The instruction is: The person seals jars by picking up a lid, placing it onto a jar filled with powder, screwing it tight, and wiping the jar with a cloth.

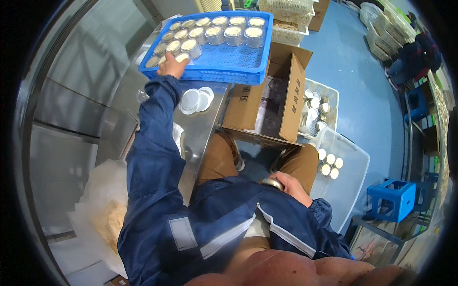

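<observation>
My left hand [173,68] reaches over the near rim of a blue perforated plastic tray [234,57]. Its fingers and thumb are around a clear jar [182,57] with a cream-coloured top, at the tray's near left. Several similar clear jars [214,34] stand in rows along the tray's back and left side. At my lap, my right hand [295,189] grips a round, shiny metal object [272,183], partly hidden by the fingers. Below the tray, white discs [196,100] lie overlapping on the steel table [200,137].
An open cardboard box [247,107] with clear items inside stands before my knees. To its right are a white crate [332,96] of lidded containers and a translucent bin [343,193] with several cream-topped containers. A plastic bag [103,178] holds pale material. A blue stool [391,200] and another person [411,60] are farther right.
</observation>
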A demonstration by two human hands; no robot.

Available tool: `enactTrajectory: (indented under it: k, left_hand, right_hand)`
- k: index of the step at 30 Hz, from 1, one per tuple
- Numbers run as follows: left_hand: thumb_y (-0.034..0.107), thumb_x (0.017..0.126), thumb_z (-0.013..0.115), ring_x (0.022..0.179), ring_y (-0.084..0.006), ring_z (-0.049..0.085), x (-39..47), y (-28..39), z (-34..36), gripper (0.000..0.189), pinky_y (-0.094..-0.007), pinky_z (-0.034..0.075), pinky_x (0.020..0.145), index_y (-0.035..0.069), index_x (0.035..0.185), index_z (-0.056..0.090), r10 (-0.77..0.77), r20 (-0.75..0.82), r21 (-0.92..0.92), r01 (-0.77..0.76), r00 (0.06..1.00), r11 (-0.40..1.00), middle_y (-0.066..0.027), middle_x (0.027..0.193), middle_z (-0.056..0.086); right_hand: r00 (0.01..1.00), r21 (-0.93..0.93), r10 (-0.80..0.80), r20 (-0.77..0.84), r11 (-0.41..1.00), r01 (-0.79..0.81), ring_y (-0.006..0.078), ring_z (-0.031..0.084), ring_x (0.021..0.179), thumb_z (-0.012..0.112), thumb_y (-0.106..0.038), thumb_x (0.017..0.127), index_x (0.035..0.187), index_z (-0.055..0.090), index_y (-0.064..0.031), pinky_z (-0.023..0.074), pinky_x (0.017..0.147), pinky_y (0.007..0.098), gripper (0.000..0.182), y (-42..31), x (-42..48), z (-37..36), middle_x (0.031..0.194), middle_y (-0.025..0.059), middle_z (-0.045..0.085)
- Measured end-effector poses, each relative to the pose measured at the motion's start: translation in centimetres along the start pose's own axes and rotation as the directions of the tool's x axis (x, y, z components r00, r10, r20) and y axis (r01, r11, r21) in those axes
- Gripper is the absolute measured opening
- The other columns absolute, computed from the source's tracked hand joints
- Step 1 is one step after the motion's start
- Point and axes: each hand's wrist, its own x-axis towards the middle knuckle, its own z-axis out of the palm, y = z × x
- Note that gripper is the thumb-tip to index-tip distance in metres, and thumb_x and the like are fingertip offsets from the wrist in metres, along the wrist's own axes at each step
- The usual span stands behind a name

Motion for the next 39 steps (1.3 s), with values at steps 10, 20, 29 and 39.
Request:
enactTrajectory:
  k: [10, 20, 29, 39]
  left_hand:
    - [0.068, 0.058, 0.087, 0.137, -0.04, 0.048, 10.1, -2.1, 5.0, 0.141, -0.0376, 0.039, 0.115, -0.016, 0.149, 0.021, -0.036, 0.181, 0.159, 0.007, 0.983, 0.987, -0.0332, 0.147, 0.046]
    - [0.058, 0.057, 0.091, 0.134, -0.0384, 0.052, 9.1, -0.1, 6.6, 0.138, -0.0359, 0.04, 0.113, -0.014, 0.15, 0.019, -0.113, 0.2, 0.135, 0.087, 0.973, 0.987, -0.0313, 0.146, 0.047]
    - [0.049, 0.06, 0.092, 0.134, -0.0412, 0.051, 7.0, 4.7, 7.5, 0.128, -0.0405, 0.039, 0.114, -0.003, 0.153, 0.02, 0.218, 0.369, -0.011, -0.23, 0.903, 0.973, -0.0307, 0.145, 0.049]
    - [0.035, 0.06, 0.095, 0.135, -0.0392, 0.049, 6.2, 5.7, 8.9, 0.121, -0.0399, 0.039, 0.113, 0.001, 0.152, 0.025, 0.391, 0.282, -0.256, -0.324, 0.876, 0.911, -0.0287, 0.146, 0.047]
  right_hand:
    - [0.944, 0.427, -0.202, 0.259, 0.901, 0.076, 0.0257, 0.049, 0.128, 0.062, -0.023, 0.1, 0.147, 0.048, -0.0013, 0.036, 0.11, 0.0343, 0.054, 3.8, 2.0, -2.7, 0.138, 0.0152, 0.053]
    - [0.92, 0.771, -0.049, 0.388, 0.564, -0.296, 0.0184, 0.039, 0.139, 0.067, -0.026, 0.099, 0.151, 0.037, -0.0039, 0.0292, 0.118, 0.0358, 0.064, 5.9, 1.4, -2.5, 0.151, 0.0082, 0.043]
    - [0.924, 0.794, -0.03, 0.38, 0.523, -0.31, 0.0204, 0.038, 0.142, 0.072, -0.025, 0.094, 0.155, 0.03, -0.0054, 0.0283, 0.119, 0.0363, 0.077, 7.7, 0.7, -2.4, 0.155, 0.0101, 0.039]
    - [0.962, 0.995, 0.259, 0.083, -0.069, -0.067, 0.0306, 0.061, 0.12, 0.049, -0.065, 0.095, 0.138, 0.052, -0.0088, 0.0515, 0.097, 0.0416, 0.071, 9.6, 0.8, 0.5, 0.129, 0.0176, 0.062]
